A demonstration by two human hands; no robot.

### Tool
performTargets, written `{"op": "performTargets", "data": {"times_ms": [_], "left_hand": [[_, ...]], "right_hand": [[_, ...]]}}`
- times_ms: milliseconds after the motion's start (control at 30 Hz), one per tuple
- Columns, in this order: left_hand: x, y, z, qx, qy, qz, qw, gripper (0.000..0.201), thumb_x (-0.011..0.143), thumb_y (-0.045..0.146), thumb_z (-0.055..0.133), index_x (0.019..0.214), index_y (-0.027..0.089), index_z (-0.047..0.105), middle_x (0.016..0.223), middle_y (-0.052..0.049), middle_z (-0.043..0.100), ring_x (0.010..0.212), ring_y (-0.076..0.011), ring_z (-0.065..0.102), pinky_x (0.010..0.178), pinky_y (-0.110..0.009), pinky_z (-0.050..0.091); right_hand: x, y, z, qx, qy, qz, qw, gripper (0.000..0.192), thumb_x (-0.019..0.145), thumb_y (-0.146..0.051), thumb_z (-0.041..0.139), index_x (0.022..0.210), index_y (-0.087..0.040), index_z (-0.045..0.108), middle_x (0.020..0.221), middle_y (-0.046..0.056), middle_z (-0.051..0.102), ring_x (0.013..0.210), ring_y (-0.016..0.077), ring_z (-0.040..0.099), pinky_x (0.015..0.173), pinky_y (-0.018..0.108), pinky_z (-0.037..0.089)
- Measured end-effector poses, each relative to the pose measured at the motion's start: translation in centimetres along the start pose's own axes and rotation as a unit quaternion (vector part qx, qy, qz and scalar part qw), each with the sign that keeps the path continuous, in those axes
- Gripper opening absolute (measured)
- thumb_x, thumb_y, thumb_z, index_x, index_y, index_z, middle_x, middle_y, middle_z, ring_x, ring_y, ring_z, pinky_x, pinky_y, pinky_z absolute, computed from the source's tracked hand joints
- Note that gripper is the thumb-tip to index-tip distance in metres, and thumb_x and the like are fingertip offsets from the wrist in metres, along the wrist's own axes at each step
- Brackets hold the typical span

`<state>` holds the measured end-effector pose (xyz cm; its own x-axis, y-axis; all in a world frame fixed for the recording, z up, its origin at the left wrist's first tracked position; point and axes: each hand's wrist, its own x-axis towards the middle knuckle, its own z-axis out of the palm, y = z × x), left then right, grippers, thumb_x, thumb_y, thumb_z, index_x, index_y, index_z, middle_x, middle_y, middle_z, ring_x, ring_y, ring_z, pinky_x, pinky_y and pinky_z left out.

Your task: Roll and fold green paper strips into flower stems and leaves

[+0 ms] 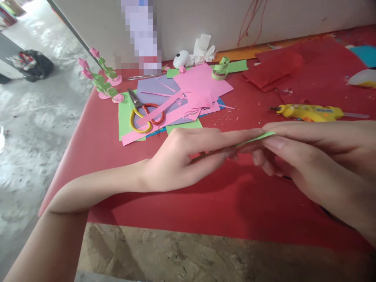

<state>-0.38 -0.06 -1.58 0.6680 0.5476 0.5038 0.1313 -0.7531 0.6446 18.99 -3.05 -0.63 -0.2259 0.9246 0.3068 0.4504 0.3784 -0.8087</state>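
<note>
Above the red table, a narrow green paper strip runs edge-on between my two hands. My left hand has it between the thumb and the stretched fingers. At the strip's right end, my right hand pinches it between thumb and forefinger. Much of the strip is hidden by the fingers. Beyond my left hand, scissors with red and yellow handles lie on pink, purple and green paper sheets. Just behind my right hand is a yellow glue gun.
Pink-and-green paper flowers stand at the table's left edge. A curled green strip, crumpled white tissue and a white rounded object sit near the wall. Red sheets lie at the back right of the red table.
</note>
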Motion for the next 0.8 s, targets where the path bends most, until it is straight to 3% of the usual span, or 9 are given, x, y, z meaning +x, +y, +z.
{"op": "performTargets", "data": {"times_ms": [133, 233, 367, 533, 800], "left_hand": [[0.0, 0.2, 0.3, -0.061, -0.009, -0.037, 0.997, 0.03, 0.088, 0.011, 0.047, 0.113, 0.02, 0.061, 0.092, 0.001, 0.073, 0.073, -0.0082, 0.067, 0.063, -0.017, 0.058], [-0.2, 0.2, 0.5, -0.071, -0.004, -0.048, 0.996, 0.03, 0.087, 0.011, 0.047, 0.112, 0.019, 0.061, 0.087, 0.001, 0.073, 0.071, -0.0093, 0.067, 0.063, -0.019, 0.059], [-0.2, 0.3, 0.7, -0.147, 0.021, -0.093, 0.985, 0.027, 0.088, 0.014, 0.047, 0.109, 0.021, 0.063, 0.086, 0.002, 0.072, 0.068, -0.0073, 0.067, 0.051, -0.012, 0.056], [0.0, 0.8, 0.5, -0.227, 0.003, -0.152, 0.962, 0.024, 0.088, 0.017, 0.048, 0.106, 0.013, 0.064, 0.09, -0.002, 0.073, 0.074, -0.0083, 0.07, 0.049, -0.007, 0.056], [0.0, 0.8, 0.6, -0.185, 0.001, -0.106, 0.977, 0.027, 0.086, 0.01, 0.048, 0.106, 0.016, 0.065, 0.083, 0.0, 0.073, 0.066, -0.0074, 0.067, 0.048, -0.011, 0.054]], "right_hand": [[-0.4, 0.5, 0.0, 0.014, 0.014, 0.027, 0.999, 0.032, 0.083, -0.017, 0.05, 0.052, -0.021, 0.058, 0.048, -0.004, 0.053, 0.043, 0.0055, 0.046, 0.035, 0.019, 0.032], [-0.6, 1.0, 0.2, 0.027, 0.023, 0.042, 0.999, 0.024, 0.084, -0.022, 0.053, 0.063, -0.022, 0.066, 0.053, -0.003, 0.058, 0.043, 0.0068, 0.049, 0.034, 0.021, 0.033], [-0.5, 1.1, 0.6, 0.06, 0.018, 0.03, 0.998, 0.021, 0.084, -0.024, 0.054, 0.07, -0.025, 0.069, 0.06, -0.004, 0.062, 0.046, 0.006, 0.053, 0.037, 0.019, 0.037], [-0.2, 0.7, 0.8, 0.074, -0.008, 0.011, 0.997, 0.022, 0.083, -0.019, 0.054, 0.075, -0.031, 0.071, 0.061, -0.007, 0.063, 0.049, 0.0046, 0.054, 0.04, 0.016, 0.039], [-0.1, 0.9, 0.9, 0.095, -0.013, 0.026, 0.995, 0.024, 0.079, -0.016, 0.055, 0.064, -0.027, 0.07, 0.058, -0.006, 0.061, 0.049, 0.005, 0.054, 0.041, 0.015, 0.039]]}}
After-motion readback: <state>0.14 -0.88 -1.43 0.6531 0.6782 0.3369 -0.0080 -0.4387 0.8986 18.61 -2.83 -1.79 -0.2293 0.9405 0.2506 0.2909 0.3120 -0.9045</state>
